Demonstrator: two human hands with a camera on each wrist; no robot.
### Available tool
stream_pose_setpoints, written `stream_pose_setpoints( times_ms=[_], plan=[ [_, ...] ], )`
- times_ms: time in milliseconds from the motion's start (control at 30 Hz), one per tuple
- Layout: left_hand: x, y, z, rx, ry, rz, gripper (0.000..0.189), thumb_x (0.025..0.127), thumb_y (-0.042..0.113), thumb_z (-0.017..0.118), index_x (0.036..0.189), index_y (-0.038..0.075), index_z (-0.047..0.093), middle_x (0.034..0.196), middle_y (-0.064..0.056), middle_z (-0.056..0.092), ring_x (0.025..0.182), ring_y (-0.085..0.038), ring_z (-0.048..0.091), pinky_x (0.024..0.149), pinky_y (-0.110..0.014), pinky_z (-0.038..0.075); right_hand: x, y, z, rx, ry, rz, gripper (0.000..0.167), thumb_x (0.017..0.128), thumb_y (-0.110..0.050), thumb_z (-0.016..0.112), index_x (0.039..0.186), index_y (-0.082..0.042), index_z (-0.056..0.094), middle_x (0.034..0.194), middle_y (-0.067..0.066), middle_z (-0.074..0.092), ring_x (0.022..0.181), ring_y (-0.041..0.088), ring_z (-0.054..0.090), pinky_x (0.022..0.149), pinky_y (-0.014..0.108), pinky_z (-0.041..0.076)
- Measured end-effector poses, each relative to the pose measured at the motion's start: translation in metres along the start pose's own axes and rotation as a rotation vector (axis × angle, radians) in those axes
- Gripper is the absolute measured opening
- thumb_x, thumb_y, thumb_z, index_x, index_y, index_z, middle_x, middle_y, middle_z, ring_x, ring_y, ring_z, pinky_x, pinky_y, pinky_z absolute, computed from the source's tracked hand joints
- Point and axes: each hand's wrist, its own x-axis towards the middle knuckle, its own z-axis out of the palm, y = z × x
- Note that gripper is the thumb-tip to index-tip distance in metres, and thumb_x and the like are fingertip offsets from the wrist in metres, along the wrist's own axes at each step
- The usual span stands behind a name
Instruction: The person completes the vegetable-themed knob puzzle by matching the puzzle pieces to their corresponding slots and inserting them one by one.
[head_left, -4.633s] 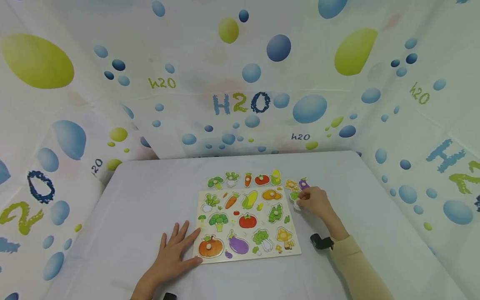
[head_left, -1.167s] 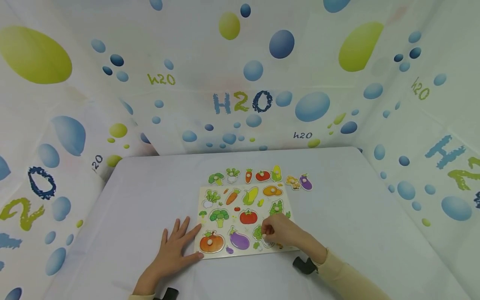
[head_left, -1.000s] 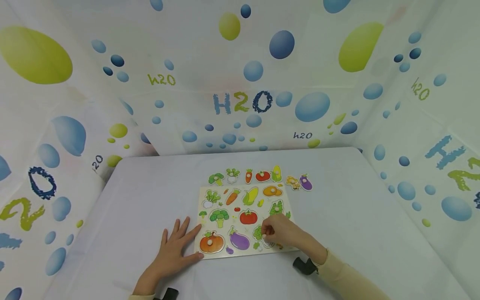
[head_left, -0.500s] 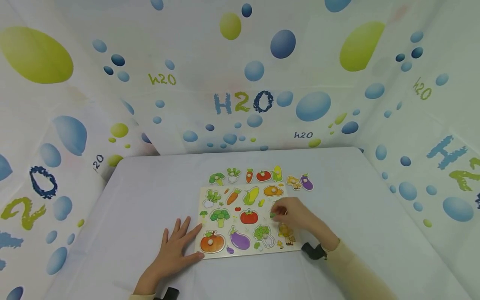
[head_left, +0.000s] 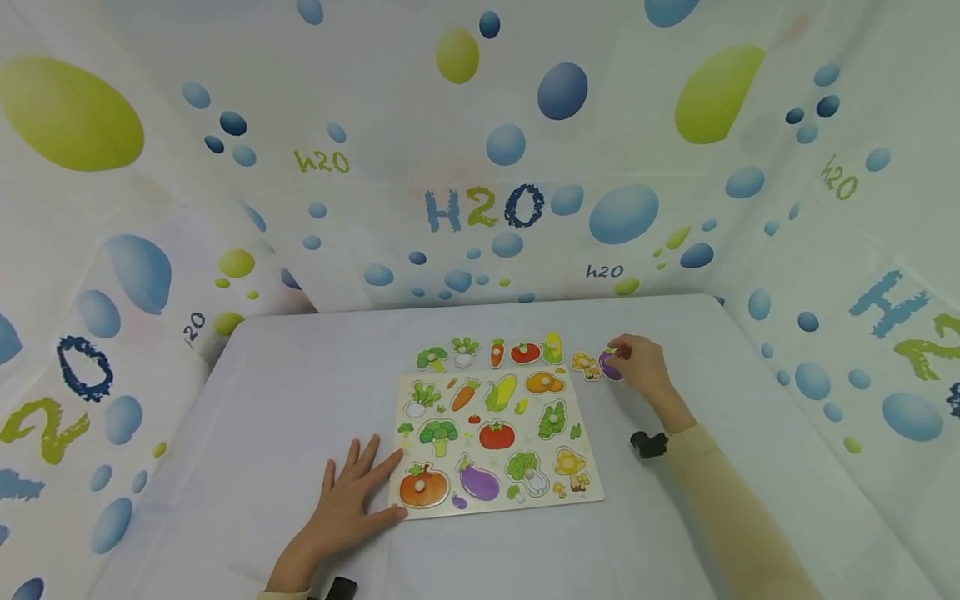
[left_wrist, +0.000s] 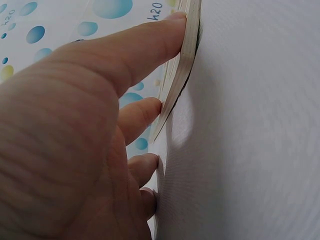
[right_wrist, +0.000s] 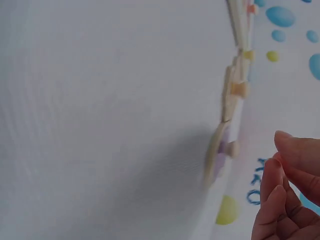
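Observation:
My left hand [head_left: 348,504] lies spread at the left side of the wooden puzzle board [head_left: 450,427], thumb and index fingertip on its edge. The left wrist view shows the thumb [left_wrist: 145,47] against the board's side. My right hand [head_left: 641,371] is over the eggplant piece [head_left: 611,367], right of the board. In the right wrist view its loosely bent fingers [right_wrist: 272,180] stand apart from that piece's knob [right_wrist: 233,149], holding nothing. A bok choy piece [head_left: 527,472] with a knob sits in the board, as do the pumpkin [head_left: 423,485], asparagus [head_left: 552,418] and potato [head_left: 545,382] pieces.
Along the board's far edge lie loose broccoli [head_left: 432,358], turnip [head_left: 465,351], carrot [head_left: 497,352], tomato [head_left: 526,352] and corn [head_left: 552,347] pieces. A mushroom piece [head_left: 585,365] is beside the eggplant. Printed curtains surround the white table [head_left: 300,375].
The bok choy piece, pinched by my right hand beside the board at first, now lies in the board. My right hand then passed over the asparagus and moved out to the eggplant piece.

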Motion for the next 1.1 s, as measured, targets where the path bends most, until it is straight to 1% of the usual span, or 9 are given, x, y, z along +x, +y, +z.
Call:
stream_pose_setpoints(
  times_ms=[133, 200, 400, 467, 600, 800, 900, 1100],
  plan=[
    [0.000, -0.002, 0.001, -0.010, 0.005, 0.008, 0.082, 0.072, 0.052, 0.078, 0.142, 0.019, 0.053, 0.159, -0.021, 0.026, 0.148, -0.049, 0.008, 0.112, -0.072, -0.004, 0.008, 0.011, 0.004, 0.001, -0.050, 0.073, 0.027, 0.088, -0.011, 0.071, 0.110, 0.004, 0.067, 0.096, 0.020, 0.066, 0.084, 0.029, 0.061, 0.066, 0.031, 0.053],
    [0.000, -0.003, 0.001, -0.012, 0.004, 0.011, 0.081, 0.072, 0.052, 0.077, 0.142, 0.020, 0.053, 0.159, -0.021, 0.026, 0.148, -0.049, 0.008, 0.112, -0.072, -0.004, 0.011, 0.014, 0.006, 0.005, -0.068, 0.096, 0.028, 0.088, -0.011, 0.071, 0.110, 0.004, 0.067, 0.096, 0.020, 0.066, 0.085, 0.029, 0.060, 0.066, 0.032, 0.053],
    [-0.001, -0.001, -0.001, -0.013, 0.007, 0.014, 0.080, 0.073, 0.054, 0.076, 0.142, 0.021, 0.053, 0.159, -0.020, 0.026, 0.148, -0.049, 0.008, 0.112, -0.072, -0.004, 0.018, 0.021, 0.013, -0.009, -0.100, 0.119, 0.026, 0.087, -0.012, 0.071, 0.108, 0.004, 0.068, 0.098, 0.021, 0.068, 0.088, 0.031, 0.061, 0.073, 0.037, 0.054],
    [-0.001, -0.001, -0.002, -0.010, 0.004, 0.016, 0.080, 0.073, 0.054, 0.076, 0.142, 0.021, 0.053, 0.159, -0.020, 0.026, 0.148, -0.050, 0.008, 0.112, -0.072, -0.004, 0.019, 0.022, 0.014, -0.019, -0.106, 0.136, 0.026, 0.087, -0.013, 0.071, 0.106, 0.004, 0.069, 0.096, 0.020, 0.067, 0.087, 0.030, 0.060, 0.074, 0.037, 0.053],
    [-0.001, -0.001, -0.003, 0.001, -0.001, 0.015, 0.080, 0.073, 0.054, 0.075, 0.143, 0.021, 0.052, 0.160, -0.019, 0.026, 0.148, -0.049, 0.008, 0.112, -0.073, -0.003, 0.020, 0.020, 0.016, -0.017, -0.111, 0.166, 0.024, 0.087, -0.014, 0.072, 0.103, 0.004, 0.070, 0.093, 0.017, 0.067, 0.084, 0.026, 0.058, 0.070, 0.032, 0.051],
    [0.000, -0.003, 0.000, -0.004, 0.017, 0.018, 0.081, 0.072, 0.053, 0.077, 0.142, 0.020, 0.053, 0.159, -0.020, 0.026, 0.148, -0.049, 0.010, 0.112, -0.072, -0.003, 0.018, 0.019, 0.017, -0.007, -0.099, 0.164, 0.019, 0.087, -0.014, 0.071, 0.096, 0.004, 0.070, 0.089, 0.018, 0.070, 0.079, 0.026, 0.061, 0.063, 0.028, 0.049],
    [0.000, -0.003, 0.001, -0.013, 0.020, 0.017, 0.081, 0.072, 0.053, 0.077, 0.142, 0.020, 0.053, 0.160, -0.019, 0.025, 0.148, -0.049, 0.009, 0.112, -0.072, -0.003, 0.018, 0.020, 0.018, -0.013, -0.095, 0.159, 0.019, 0.088, -0.014, 0.070, 0.094, 0.003, 0.070, 0.088, 0.019, 0.071, 0.079, 0.027, 0.062, 0.063, 0.030, 0.050],
    [0.001, -0.004, 0.001, -0.010, 0.017, 0.014, 0.081, 0.072, 0.054, 0.076, 0.142, 0.021, 0.052, 0.160, -0.019, 0.025, 0.148, -0.049, 0.009, 0.112, -0.072, -0.003, 0.017, 0.022, 0.016, -0.010, -0.080, 0.165, 0.020, 0.087, -0.015, 0.070, 0.094, 0.003, 0.071, 0.091, 0.020, 0.071, 0.084, 0.031, 0.063, 0.068, 0.035, 0.052]
  ],
)
